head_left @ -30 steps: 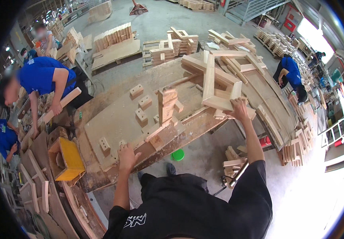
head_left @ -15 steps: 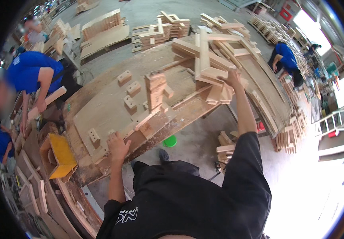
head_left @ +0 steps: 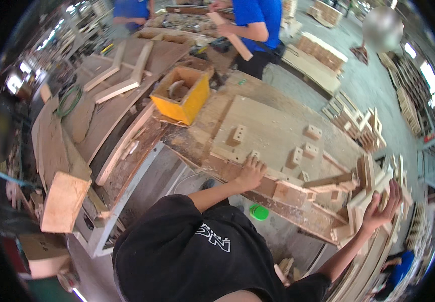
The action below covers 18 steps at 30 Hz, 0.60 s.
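My left hand (head_left: 251, 173) lies palm down on the near edge of a flat plywood board (head_left: 257, 123), its fingers resting beside a small drilled wooden block (head_left: 254, 154). Several more drilled blocks stand on that board, among them one (head_left: 239, 134) to the left and one (head_left: 313, 132) at the far side. My right hand (head_left: 382, 206) is raised with fingers stretched, near stacked wooden frame pieces (head_left: 366, 176) at the bench's right end; whether it touches them I cannot tell. Between my hands, a wooden bar (head_left: 331, 181) sits at the board's right end.
The worn workbench (head_left: 192, 146) carries a yellow-sided wooden box (head_left: 197, 100) on its left. Angled wooden pieces (head_left: 121, 90) lie on a side table. Across the bench, a blue-shirted co-worker (head_left: 250, 22) holds a wooden bar. A green round object (head_left: 258, 212) is below the bench.
The view has swung to the left, bringing the yellow box and side table inward. My right hand has come away from its hold on the frame pieces; my left stays at the board's edge.
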Each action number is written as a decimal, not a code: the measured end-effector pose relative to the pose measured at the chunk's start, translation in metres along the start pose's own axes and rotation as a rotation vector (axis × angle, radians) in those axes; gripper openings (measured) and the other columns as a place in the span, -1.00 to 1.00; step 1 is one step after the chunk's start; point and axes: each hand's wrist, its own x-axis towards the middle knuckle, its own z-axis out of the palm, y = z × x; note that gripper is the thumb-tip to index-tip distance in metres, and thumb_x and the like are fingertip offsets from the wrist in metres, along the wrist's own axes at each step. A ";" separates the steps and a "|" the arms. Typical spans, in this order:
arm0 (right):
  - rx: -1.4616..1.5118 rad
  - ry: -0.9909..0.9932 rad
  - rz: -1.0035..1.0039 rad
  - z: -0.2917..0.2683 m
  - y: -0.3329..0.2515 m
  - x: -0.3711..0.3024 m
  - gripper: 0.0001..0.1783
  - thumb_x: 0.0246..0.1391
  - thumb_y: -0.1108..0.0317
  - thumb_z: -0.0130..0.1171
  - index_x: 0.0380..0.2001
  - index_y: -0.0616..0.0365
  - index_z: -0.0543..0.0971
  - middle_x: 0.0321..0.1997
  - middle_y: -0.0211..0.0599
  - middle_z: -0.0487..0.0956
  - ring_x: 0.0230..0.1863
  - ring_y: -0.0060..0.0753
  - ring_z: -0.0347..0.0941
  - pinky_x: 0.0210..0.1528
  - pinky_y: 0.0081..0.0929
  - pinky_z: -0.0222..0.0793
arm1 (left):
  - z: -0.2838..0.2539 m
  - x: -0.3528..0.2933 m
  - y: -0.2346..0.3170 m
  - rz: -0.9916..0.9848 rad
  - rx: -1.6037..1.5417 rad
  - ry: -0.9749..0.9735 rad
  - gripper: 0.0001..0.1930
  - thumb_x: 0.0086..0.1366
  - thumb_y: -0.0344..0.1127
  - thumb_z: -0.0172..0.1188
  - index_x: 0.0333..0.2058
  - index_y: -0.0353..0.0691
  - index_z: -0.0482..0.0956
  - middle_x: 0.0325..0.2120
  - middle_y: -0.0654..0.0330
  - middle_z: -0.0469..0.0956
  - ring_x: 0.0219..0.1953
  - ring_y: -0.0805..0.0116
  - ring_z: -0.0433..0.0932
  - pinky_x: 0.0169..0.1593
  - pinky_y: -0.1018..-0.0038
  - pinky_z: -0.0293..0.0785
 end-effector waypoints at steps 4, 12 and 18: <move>0.131 0.066 -0.159 0.034 -0.054 0.034 -0.48 0.25 0.02 0.15 -0.02 0.31 0.56 -0.01 -0.07 0.60 0.09 0.13 0.45 0.17 0.06 0.31 | 0.000 -0.017 -0.012 0.055 -0.022 -0.012 -0.10 0.04 0.12 0.36 0.26 -0.25 0.27 0.22 -0.06 0.31 0.37 -0.12 0.11 0.43 -0.13 -0.22; 0.525 0.138 -0.242 0.104 -0.168 0.100 -0.55 0.18 0.09 0.20 -0.08 0.28 0.58 -0.05 -0.06 0.62 0.06 0.11 0.47 0.18 0.05 0.29 | 0.000 -0.040 -0.035 0.101 -0.321 0.137 -0.20 0.10 0.06 0.33 0.23 -0.25 0.32 0.23 -0.05 0.30 0.37 -0.04 0.13 0.43 0.07 -0.08; 0.774 0.034 -0.243 0.190 -0.284 0.150 -0.63 0.07 0.20 0.30 -0.13 0.23 0.60 -0.08 -0.13 0.63 0.04 0.02 0.48 0.18 -0.07 0.30 | 0.000 -0.107 -0.105 -0.084 -0.680 0.345 -0.55 0.16 -0.12 0.31 -0.01 -0.20 0.55 0.08 0.01 0.46 0.24 0.02 0.34 0.29 0.17 0.26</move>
